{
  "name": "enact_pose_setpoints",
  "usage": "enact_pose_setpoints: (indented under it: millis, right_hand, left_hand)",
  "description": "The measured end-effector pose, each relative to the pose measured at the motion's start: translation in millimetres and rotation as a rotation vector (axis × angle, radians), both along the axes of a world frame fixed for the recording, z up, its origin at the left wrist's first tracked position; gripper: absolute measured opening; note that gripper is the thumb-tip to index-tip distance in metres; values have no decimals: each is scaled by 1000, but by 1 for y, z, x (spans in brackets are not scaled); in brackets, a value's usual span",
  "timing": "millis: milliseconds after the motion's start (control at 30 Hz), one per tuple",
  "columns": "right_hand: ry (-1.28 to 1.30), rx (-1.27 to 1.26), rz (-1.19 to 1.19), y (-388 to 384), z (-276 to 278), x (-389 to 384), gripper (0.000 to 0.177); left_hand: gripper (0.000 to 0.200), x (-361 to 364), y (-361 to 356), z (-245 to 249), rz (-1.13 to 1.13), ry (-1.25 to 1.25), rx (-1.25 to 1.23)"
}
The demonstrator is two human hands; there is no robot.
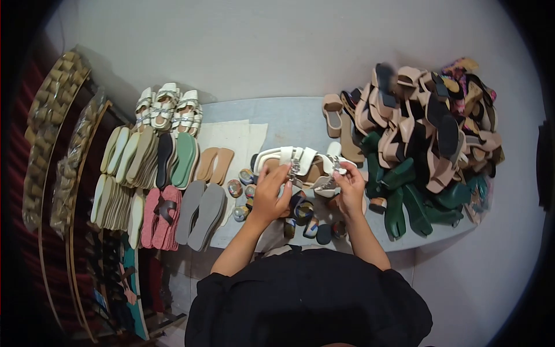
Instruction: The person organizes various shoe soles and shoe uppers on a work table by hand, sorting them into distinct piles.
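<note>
A white strappy sandal [286,153] with a silver buckle lies across the front middle of the table. My left hand [273,189] is closed on its buckled strap, thumb and fingers pinching near the metal. Beside it, a second white sandal [315,180] shows a tan insole and another shiny buckle. My right hand [350,189] pinches the buckle end at its right side. Small multicoloured block heels [302,209] lie just below and between my wrists. My hands cover part of both sandals.
To the right rises a heap of beige and black sandals [404,127], with green heeled shoes [399,208] at its front. Stacked soles [133,156], pink slippers [162,217] and finished white sandals [165,107] line the left. A rack [69,173] stands further left.
</note>
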State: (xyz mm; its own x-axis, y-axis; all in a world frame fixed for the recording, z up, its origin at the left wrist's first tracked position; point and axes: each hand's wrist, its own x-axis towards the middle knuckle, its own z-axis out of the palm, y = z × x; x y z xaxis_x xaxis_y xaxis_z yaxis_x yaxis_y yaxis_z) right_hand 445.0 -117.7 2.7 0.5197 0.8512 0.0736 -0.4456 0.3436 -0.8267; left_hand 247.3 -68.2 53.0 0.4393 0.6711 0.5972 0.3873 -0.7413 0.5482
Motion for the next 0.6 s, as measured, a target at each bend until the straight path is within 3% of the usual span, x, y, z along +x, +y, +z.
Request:
enact_pose_setpoints:
  millis: [100,200,233,333,367,467,567,600]
  right_hand:
    - [82,-6,46,-1,9,-4,31]
    - [3,31,110,-2,21,-12,31]
    - [-17,46,138,-2,28,-18,31]
    - [-215,-10,291,-3,42,-40,30]
    - [-332,-34,241,-3,50,-52,28]
    - [-346,-31,317,9,51,-64,26]
    - [-450,-29,399,21,46,-77,26]
    - [-495,-43,426,25,48,-83,26]
  left_hand:
    - [54,-26,-9,-5,154,-204,251]
    - [62,-34,-10,2,283,-815,-72]
    - [66,-42,-9,11,217,-956,-237]
    - [66,-76,-15,-5,-47,-726,-645]
    - [63,-78,-21,-7,-11,-666,-612]
    - [48,-84,-35,-11,123,-601,-669]
    - [39,-103,-41,-25,212,-565,-929]
    - [37,-108,-43,-33,224,-636,-909]
